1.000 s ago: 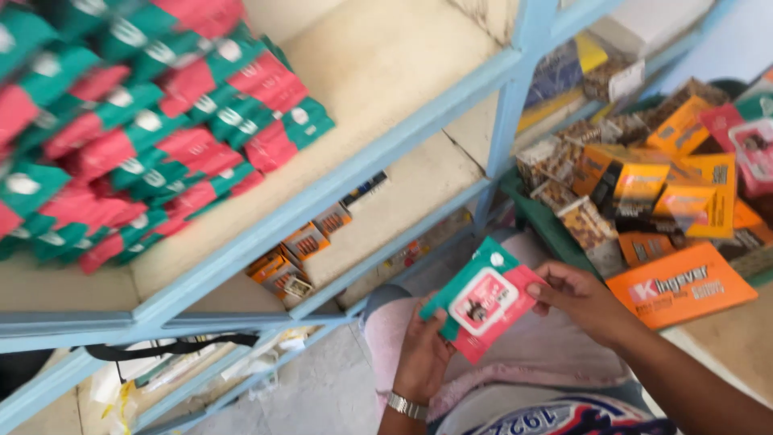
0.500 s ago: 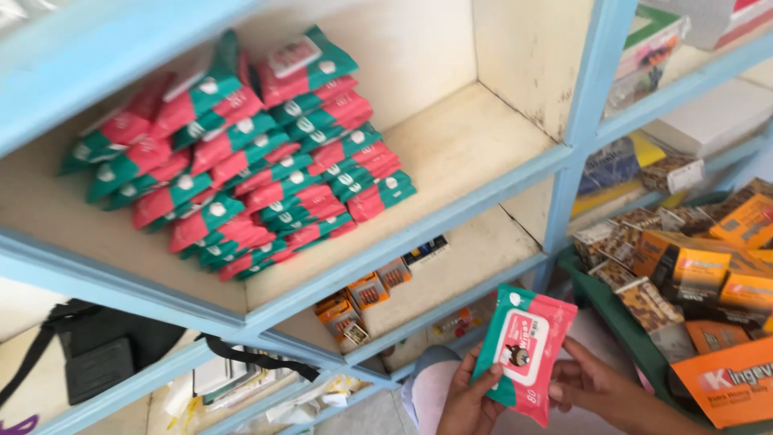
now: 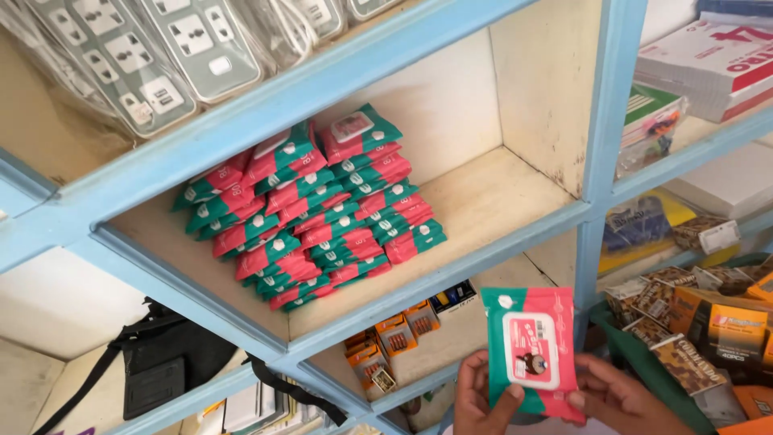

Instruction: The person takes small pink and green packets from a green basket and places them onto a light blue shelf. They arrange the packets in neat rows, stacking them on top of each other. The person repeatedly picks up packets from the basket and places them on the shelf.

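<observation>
both hands hold one flat, soft wipes packet (image 3: 530, 350) upright in front of the blue-painted shelf (image 3: 451, 278), just below its front edge; the packet is a glossy rectangle, green down its left side and top, pink over the rest, with a white rounded label stuck on its face. the left hand (image 3: 481, 401) grips the packet's lower left corner, thumb pressed over the front and fingers closed behind it. the right hand (image 3: 616, 396) pinches the lower right corner, thumb on the front film, fingers curled narrow around the edge. on the pale, worn board of the middle shelf, towards its left side and back, lies a stack of matching packets (image 3: 310, 209), green and pink, overlapping in slanted rows like tiles. the shelf above carries grey-white power strips (image 3: 161, 56) in clear, shiny plastic wrap. on the lower board sit small orange boxes (image 3: 394, 338) near its front edge. at the lower left corner hangs a black fabric bag (image 3: 165, 358) with a strap. on the right, a green tray (image 3: 636, 354) holds brown patterned packets and orange cartons (image 3: 729, 326), packed close together.
</observation>
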